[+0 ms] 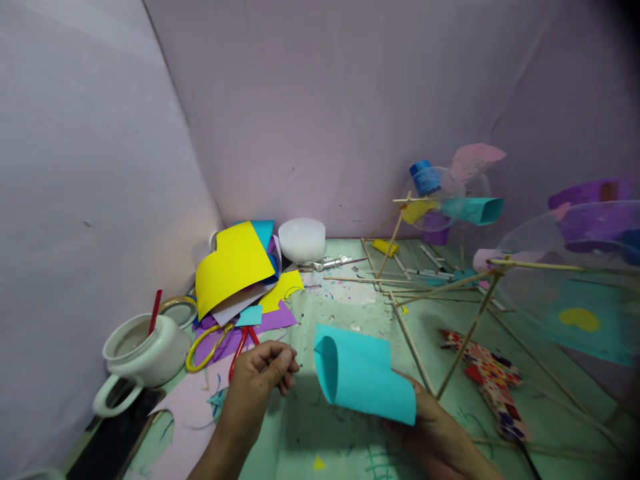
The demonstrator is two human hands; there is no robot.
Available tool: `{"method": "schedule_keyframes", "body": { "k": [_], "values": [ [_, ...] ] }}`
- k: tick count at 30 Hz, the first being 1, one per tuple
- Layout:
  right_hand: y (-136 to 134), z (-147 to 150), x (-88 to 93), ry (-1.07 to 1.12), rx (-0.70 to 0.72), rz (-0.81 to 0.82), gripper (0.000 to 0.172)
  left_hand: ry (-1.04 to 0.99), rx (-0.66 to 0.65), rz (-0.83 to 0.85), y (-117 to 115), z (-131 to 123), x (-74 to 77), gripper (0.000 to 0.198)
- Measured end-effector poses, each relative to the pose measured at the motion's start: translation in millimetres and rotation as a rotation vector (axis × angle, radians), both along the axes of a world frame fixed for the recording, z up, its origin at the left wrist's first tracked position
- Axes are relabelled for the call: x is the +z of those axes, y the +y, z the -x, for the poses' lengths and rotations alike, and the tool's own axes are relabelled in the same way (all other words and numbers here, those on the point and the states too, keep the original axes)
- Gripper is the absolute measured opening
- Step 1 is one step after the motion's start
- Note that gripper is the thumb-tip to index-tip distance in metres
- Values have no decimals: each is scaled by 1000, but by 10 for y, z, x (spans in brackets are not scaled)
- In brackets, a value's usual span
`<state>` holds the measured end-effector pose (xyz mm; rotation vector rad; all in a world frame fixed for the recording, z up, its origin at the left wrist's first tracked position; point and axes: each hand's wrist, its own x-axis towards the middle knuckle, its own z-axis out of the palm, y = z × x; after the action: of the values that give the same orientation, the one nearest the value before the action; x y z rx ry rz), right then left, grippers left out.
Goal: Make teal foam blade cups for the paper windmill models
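turquoise paper (367, 383), curled over, in right hand (434, 423)

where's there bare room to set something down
Flecked green tabletop between the left hand and the blue paper in the right hand; also beyond that paper, left of the stick frame. Crowded: scissors, purple paper and white pot at left, that frame at right.

Head view looks forward, down onto nearby tabletop (305, 427)

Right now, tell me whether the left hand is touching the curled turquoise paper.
Apart. The head view shows a strip of green tabletop between the left hand and the curled turquoise paper, which the right hand holds.
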<state>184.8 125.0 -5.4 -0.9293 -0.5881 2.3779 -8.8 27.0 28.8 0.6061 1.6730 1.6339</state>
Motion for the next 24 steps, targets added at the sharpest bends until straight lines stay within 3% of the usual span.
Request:
{"method": "schedule_keyframes", "body": {
  "k": [4, 11, 14, 17, 20, 22, 24],
  "values": [
    [-26, 66, -9, -2, 50, -198, 18, 15, 113, 80, 13, 28, 24, 27],
    [12, 114, -200, -196, 38, -545, 14, -206, -36, 53, 34, -17, 63, 44],
    [9, 78, -235, -279, 1, -652, 15, -166, -5, 48, 41, -53, 36, 47],
    [-10, 47, -203, -352, -29, -716, 17, 29, 131, 120, 18, -13, 7, 51],
    [-24, 48, -153, -384, -58, -723, 20, 418, 236, 310, -17, 140, 2, 39],
    [-29, 60, -130, -382, -78, -683, 23, 699, 180, 573, -26, 270, 10, 25],
    [-29, 65, -115, -366, -102, -628, 25, 864, 25, 870, -21, 370, 20, 22]
  ]
}}
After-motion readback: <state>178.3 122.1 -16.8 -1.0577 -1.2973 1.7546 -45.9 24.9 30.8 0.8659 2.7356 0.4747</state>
